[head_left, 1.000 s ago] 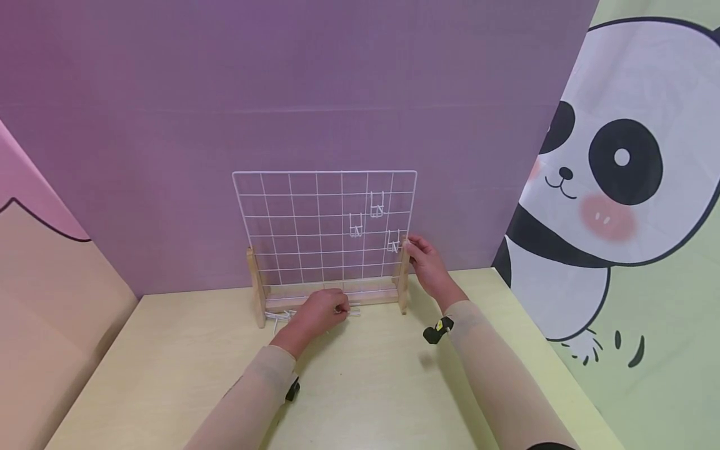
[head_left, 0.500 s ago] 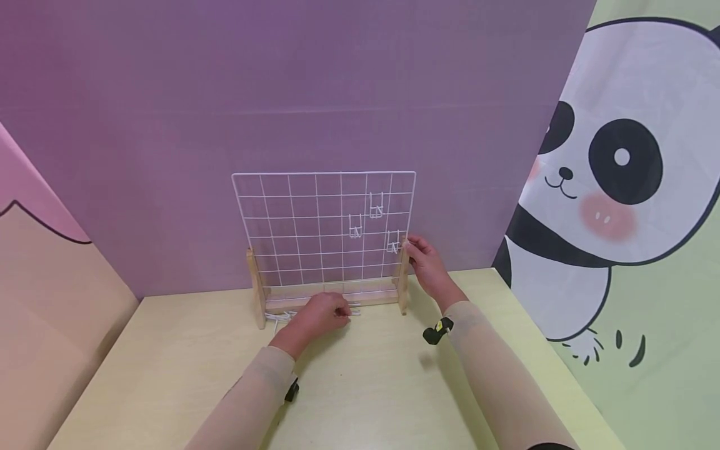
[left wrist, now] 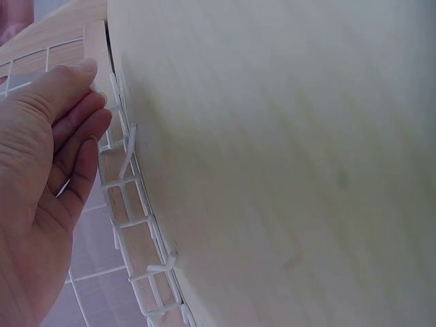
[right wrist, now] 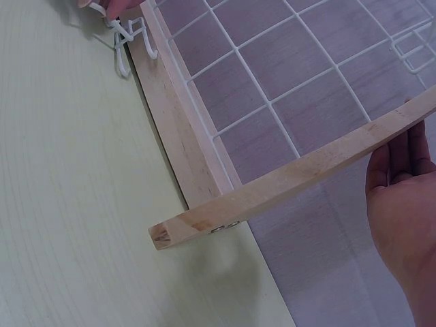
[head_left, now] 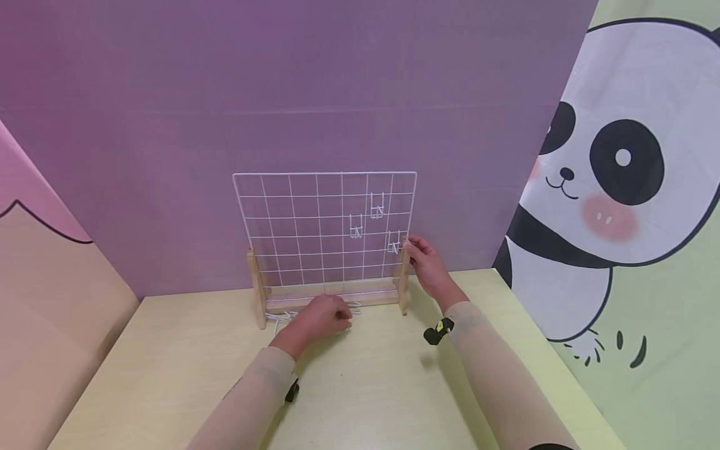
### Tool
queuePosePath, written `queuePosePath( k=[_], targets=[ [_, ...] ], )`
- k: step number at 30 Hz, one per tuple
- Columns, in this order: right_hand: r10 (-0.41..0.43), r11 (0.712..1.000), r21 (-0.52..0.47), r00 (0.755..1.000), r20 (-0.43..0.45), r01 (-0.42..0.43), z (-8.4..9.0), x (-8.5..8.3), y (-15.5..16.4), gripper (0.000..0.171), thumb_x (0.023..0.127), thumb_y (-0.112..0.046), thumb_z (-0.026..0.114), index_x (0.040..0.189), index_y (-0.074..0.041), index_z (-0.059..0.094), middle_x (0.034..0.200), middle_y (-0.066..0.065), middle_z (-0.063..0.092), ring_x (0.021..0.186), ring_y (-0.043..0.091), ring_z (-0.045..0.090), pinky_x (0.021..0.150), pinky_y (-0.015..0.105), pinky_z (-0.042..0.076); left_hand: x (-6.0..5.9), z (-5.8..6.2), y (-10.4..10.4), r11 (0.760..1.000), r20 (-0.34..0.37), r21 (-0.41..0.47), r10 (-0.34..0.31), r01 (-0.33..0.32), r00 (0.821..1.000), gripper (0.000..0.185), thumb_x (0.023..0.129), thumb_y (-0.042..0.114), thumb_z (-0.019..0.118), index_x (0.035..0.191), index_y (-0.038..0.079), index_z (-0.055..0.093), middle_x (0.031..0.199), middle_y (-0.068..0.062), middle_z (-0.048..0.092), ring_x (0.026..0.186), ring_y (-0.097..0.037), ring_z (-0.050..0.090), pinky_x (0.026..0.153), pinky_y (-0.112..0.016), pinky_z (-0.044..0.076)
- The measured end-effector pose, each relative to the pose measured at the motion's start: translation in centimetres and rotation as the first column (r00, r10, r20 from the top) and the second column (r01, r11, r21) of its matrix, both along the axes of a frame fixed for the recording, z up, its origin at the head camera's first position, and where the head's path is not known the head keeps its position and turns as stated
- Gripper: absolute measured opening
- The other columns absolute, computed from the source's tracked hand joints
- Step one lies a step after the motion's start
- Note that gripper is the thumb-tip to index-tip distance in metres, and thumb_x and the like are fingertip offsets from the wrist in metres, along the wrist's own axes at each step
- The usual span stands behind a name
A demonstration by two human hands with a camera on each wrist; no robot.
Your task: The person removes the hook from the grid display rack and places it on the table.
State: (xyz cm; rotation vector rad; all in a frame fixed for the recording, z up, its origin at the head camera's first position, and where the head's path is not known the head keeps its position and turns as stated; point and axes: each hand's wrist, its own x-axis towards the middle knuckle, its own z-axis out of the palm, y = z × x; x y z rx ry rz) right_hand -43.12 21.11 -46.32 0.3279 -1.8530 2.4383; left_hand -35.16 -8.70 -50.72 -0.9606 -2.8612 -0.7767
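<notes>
A white wire grid rack (head_left: 332, 226) stands upright between two wooden posts at the back of the table. My right hand (head_left: 429, 265) holds the upper part of the right wooden post (right wrist: 293, 174), fingers on its outer side. Low in front of the rack is my left hand (head_left: 322, 315), fingers loosely bent and thumb apart from them. In the left wrist view its fingertips are right beside white wire hooks (left wrist: 129, 194) lying along the wooden base bar. One hook (right wrist: 129, 34) shows beside the left fingertips in the right wrist view. Three hooks hang on the grid's right half, one being (head_left: 377, 206).
More white hooks (head_left: 279, 317) lie at the base's left end, partly behind my left hand. The left wooden post (head_left: 256, 289) stands beside them. A purple backdrop (head_left: 169, 156) rises close behind the table (head_left: 360, 394). A panda picture (head_left: 596, 162) is on the right.
My left hand has shifted slightly right and down along the base, with its fingers a little looser. The right hand stays at the post, and the hung hooks have not moved.
</notes>
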Motion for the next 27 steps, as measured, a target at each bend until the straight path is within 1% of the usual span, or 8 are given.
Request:
queuePosePath(
  k=[3, 6, 12, 17, 22, 24, 27],
  targets=[
    [0.000, 1.000, 0.005, 1.000, 0.000, 0.000, -0.04, -0.03, 0.01, 0.020, 0.114, -0.009, 0.061, 0.111, -0.023, 0.074, 0.111, -0.007, 0.071, 0.108, 0.011, 0.063, 0.101, 0.025, 0.050, -0.12, -0.08, 0.00, 1.000, -0.002, -0.014, -0.002, 0.002, 1.000, 0.006, 0.096, 0.010, 0.088, 0.100, 0.011, 0.084, 0.092, 0.007, 0.072, 0.083, -0.010, 0.060, 0.081, -0.030, 0.059],
    [-0.002, 1.000, 0.005, 1.000, 0.004, 0.002, -0.01, 0.03, 0.01, 0.019, 0.114, -0.009, 0.060, 0.112, -0.023, 0.073, 0.112, -0.006, 0.070, 0.108, 0.011, 0.063, 0.101, 0.026, 0.051, -0.12, -0.05, -0.02, 1.000, 0.020, -0.014, 0.010, -0.010, 1.000, 0.005, 0.097, 0.010, 0.087, 0.101, 0.011, 0.084, 0.091, 0.007, 0.073, 0.083, -0.009, 0.061, 0.082, -0.031, 0.060],
    [0.003, 1.000, 0.013, 1.000, -0.010, -0.003, 0.05, 0.22, 0.03, 0.020, 0.114, -0.008, 0.060, 0.115, -0.023, 0.072, 0.111, -0.006, 0.069, 0.107, 0.011, 0.063, 0.099, 0.025, 0.051, -0.16, 0.02, -0.17, 1.000, 0.025, 0.013, 0.003, -0.004, 1.000, 0.005, 0.096, 0.006, 0.086, 0.100, 0.008, 0.084, 0.090, 0.006, 0.073, 0.081, -0.009, 0.062, 0.078, -0.030, 0.060],
    [0.003, 1.000, 0.008, 1.000, -0.012, -0.003, 0.19, 0.41, -0.03, 0.020, 0.114, -0.007, 0.060, 0.115, -0.023, 0.072, 0.110, -0.006, 0.070, 0.106, 0.011, 0.063, 0.098, 0.025, 0.051, -0.25, 0.04, -0.14, 0.999, 0.038, 0.036, 0.020, -0.021, 0.999, 0.006, 0.096, 0.005, 0.086, 0.101, 0.008, 0.084, 0.090, 0.007, 0.072, 0.082, -0.009, 0.061, 0.078, -0.029, 0.059],
    [-0.008, 1.000, 0.007, 1.000, 0.006, 0.008, 0.22, 0.50, -0.09, 0.019, 0.115, -0.009, 0.059, 0.113, -0.022, 0.072, 0.113, -0.006, 0.069, 0.110, 0.012, 0.062, 0.102, 0.025, 0.050, -0.31, 0.20, -0.02, 0.997, 0.029, 0.072, 0.030, -0.032, 0.999, 0.006, 0.097, 0.005, 0.085, 0.102, 0.007, 0.083, 0.091, 0.006, 0.071, 0.084, -0.011, 0.063, 0.080, -0.030, 0.060],
    [-0.011, 1.000, 0.003, 1.000, 0.008, 0.011, 0.17, 0.46, -0.12, 0.019, 0.114, -0.008, 0.060, 0.112, -0.022, 0.072, 0.113, -0.005, 0.070, 0.109, 0.012, 0.062, 0.101, 0.025, 0.051, -0.29, 0.36, -0.01, 0.995, 0.026, 0.095, 0.036, -0.038, 0.999, 0.006, 0.097, 0.006, 0.085, 0.103, 0.006, 0.083, 0.093, 0.005, 0.072, 0.086, -0.012, 0.065, 0.082, -0.032, 0.061],
    [-0.008, 1.000, 0.000, 1.000, -0.002, 0.008, 0.12, 0.33, -0.13, 0.019, 0.114, -0.008, 0.060, 0.113, -0.022, 0.072, 0.112, -0.005, 0.070, 0.108, 0.013, 0.063, 0.099, 0.026, 0.051, -0.35, 0.61, 0.00, 0.990, 0.029, 0.122, 0.065, -0.068, 0.997, 0.009, 0.098, 0.007, 0.084, 0.107, 0.005, 0.082, 0.097, 0.003, 0.074, 0.090, -0.014, 0.068, 0.086, -0.036, 0.062]
  ],
)
